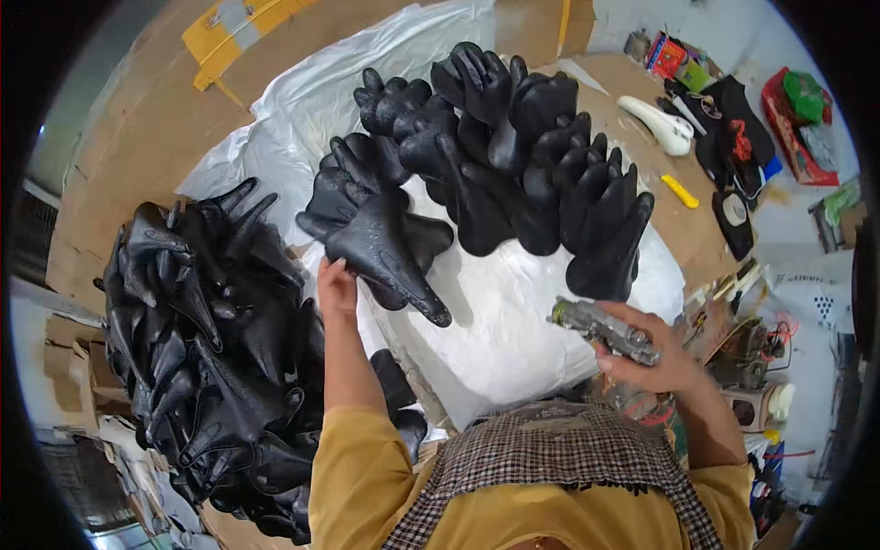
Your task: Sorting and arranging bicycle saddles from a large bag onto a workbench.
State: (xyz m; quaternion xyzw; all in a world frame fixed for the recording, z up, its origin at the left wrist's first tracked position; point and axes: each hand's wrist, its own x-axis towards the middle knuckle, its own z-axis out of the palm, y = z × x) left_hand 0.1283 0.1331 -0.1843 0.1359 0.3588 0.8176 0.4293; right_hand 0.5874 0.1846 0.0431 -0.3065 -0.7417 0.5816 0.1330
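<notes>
From where I'm standing, the left fingers (337,267) are at the near-left flank of a speckled black saddle (383,240), the thumb against its edge. The rest are mostly hidden, so I can't tell whether they pinch it or merely steady it. The right fingers (639,317) are wrapped firmly around a grey metal tool (605,330), above the right side of the white sheet (509,339).

That saddle sits over the left part of the white sheet, its nose angled toward the person, with other black saddles close behind it; I can't make out whether it rests on them or is lifted clear. I'd judge it light for its bulk, stiff enough in the shell to keep its shape, with a little give in the skin. The shiny flecks may be wet or just the finish; either way I'd expect it to slide under a loose touch. The broad rear or the flank edge, thumb above and fingers underneath, looks the surest hold; the tapering nose would probably let it twist.

Farther out, a cluster of black saddles (513,174) crowds the far part of the white sheet. A big heap of black saddles (215,357) lies left of it, and a yellow-handled cutter (679,191) right of it, on the brown surface (632,82).
</notes>
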